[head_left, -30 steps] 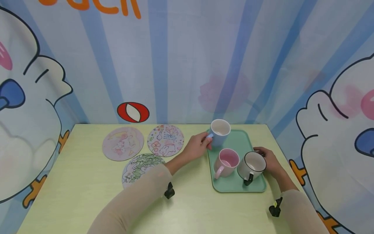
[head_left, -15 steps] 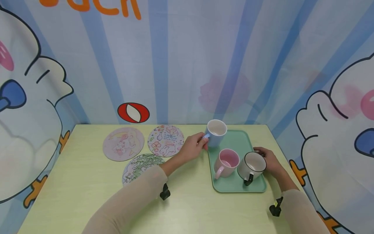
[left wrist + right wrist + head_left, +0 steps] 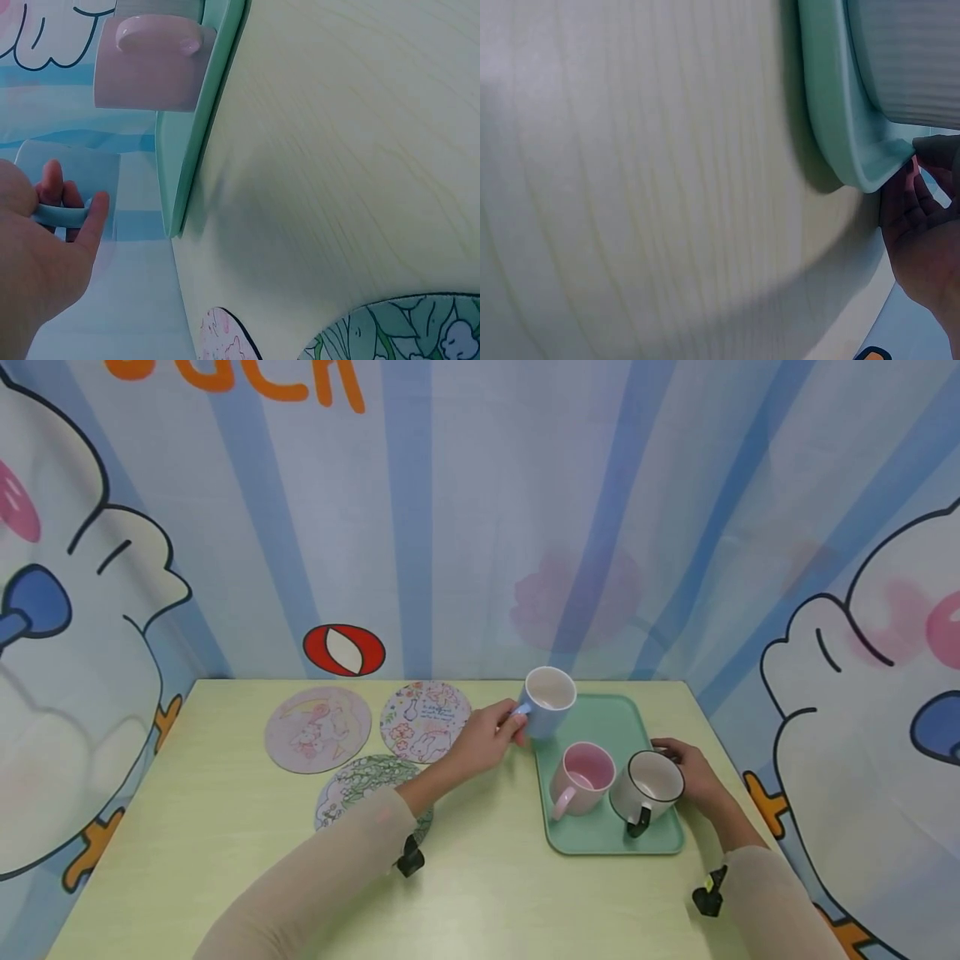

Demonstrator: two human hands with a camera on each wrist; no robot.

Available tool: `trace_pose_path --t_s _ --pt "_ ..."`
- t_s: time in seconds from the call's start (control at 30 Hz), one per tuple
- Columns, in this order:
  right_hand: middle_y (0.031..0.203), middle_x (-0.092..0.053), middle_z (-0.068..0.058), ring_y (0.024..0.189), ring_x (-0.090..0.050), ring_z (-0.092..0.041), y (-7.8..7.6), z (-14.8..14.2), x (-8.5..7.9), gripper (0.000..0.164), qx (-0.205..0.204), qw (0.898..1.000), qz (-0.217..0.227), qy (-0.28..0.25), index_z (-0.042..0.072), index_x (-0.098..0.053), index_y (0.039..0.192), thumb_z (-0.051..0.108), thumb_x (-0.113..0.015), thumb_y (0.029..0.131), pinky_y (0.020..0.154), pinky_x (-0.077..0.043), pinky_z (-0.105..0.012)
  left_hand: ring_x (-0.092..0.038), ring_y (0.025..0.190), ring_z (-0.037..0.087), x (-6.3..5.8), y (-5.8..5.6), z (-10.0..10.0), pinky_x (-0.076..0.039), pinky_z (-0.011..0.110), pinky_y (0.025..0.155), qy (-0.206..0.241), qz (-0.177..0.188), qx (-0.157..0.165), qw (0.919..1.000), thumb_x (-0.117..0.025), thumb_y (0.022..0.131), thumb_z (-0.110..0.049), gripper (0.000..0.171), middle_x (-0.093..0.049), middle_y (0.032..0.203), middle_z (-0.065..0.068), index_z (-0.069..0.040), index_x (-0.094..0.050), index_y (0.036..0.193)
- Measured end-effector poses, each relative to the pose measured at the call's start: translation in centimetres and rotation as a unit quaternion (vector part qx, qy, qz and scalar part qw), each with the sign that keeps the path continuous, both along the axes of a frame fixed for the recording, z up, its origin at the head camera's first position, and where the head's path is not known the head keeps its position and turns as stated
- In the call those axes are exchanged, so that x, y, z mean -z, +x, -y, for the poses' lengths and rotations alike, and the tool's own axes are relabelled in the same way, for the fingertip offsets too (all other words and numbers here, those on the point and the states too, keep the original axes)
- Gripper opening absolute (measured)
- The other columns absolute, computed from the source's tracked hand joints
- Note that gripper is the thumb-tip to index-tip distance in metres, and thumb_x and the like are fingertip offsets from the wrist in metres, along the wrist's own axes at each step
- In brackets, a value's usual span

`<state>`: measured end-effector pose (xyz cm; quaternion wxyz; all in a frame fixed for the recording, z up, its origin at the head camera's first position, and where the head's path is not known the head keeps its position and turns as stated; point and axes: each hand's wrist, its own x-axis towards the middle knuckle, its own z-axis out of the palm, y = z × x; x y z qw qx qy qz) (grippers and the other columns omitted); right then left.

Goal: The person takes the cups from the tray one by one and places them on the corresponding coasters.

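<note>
My left hand point(image 3: 489, 739) grips the handle of a light blue mug point(image 3: 549, 703), its fingers curled through the handle point(image 3: 61, 217). The mug is upright, held up at the far left corner of a green tray point(image 3: 607, 714). On the tray stand a pink mug point(image 3: 576, 793) and a white mug point(image 3: 643, 789) with a black rim and handle. At the tray's right edge, beside the white mug, is my right hand point(image 3: 693, 772). In the right wrist view its thumb lies on the tray's rim point(image 3: 889, 176) with fingers against the outside, pinching it.
Left of the tray, three round printed coasters lie on the pale yellow table point(image 3: 487, 877): a pink one point(image 3: 317, 729), a floral one point(image 3: 425, 721) and a green leafy one point(image 3: 367, 781), partly under my left forearm. A printed curtain point(image 3: 480, 527) hangs behind.
My left hand has moved a little to the left with the blue mug, from over the tray to its left corner. The right hand and tray have stayed put.
</note>
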<state>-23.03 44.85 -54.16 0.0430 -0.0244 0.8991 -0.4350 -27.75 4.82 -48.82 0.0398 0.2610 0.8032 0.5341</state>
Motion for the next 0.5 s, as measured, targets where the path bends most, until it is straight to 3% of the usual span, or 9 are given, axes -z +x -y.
trace_pose_path --t_s 0.2,0.37,0.5 --pt "0.134 -0.059 -0.035 0.118 -0.061 -0.042 0.1 0.0 0.0 0.061 0.004 1.0 0.004 -0.003 -0.011 -0.045 0.152 0.013 -0.071 0.102 0.084 -0.054 -0.031 -0.061 0.08 0.016 -0.4 0.3 0.6 -0.048 0.028 0.067 -0.006 -0.007 -0.01 0.9999 -0.053 0.113 -0.025 0.021 -0.068 0.084 -0.002 -0.011 -0.065 0.104" --pt "0.133 -0.06 -0.034 0.113 -0.062 -0.035 -0.1 0.1 0.0 0.06 0.01 1.0 0.008 0.004 -0.012 -0.045 0.152 0.012 -0.07 0.102 0.083 -0.054 -0.032 -0.064 0.085 0.017 -0.7 0.6 1.3 -0.05 0.03 0.073 0.0 -0.003 -0.013 0.9999 -0.053 0.113 -0.025 0.021 -0.068 0.084 -0.002 -0.01 -0.064 0.102" --pt "0.13 -0.06 -0.035 0.11 -0.063 -0.031 0.4 0.8 -1.2 0.059 0.008 1.0 0.011 0.006 -0.015 -0.045 0.149 0.009 -0.07 0.101 0.082 -0.054 -0.033 -0.066 0.087 0.017 -1.0 0.7 1.8 -0.051 0.032 0.075 0.007 -0.002 -0.019 0.9998 -0.054 0.112 -0.024 0.02 -0.069 0.083 -0.001 -0.009 -0.063 0.103"
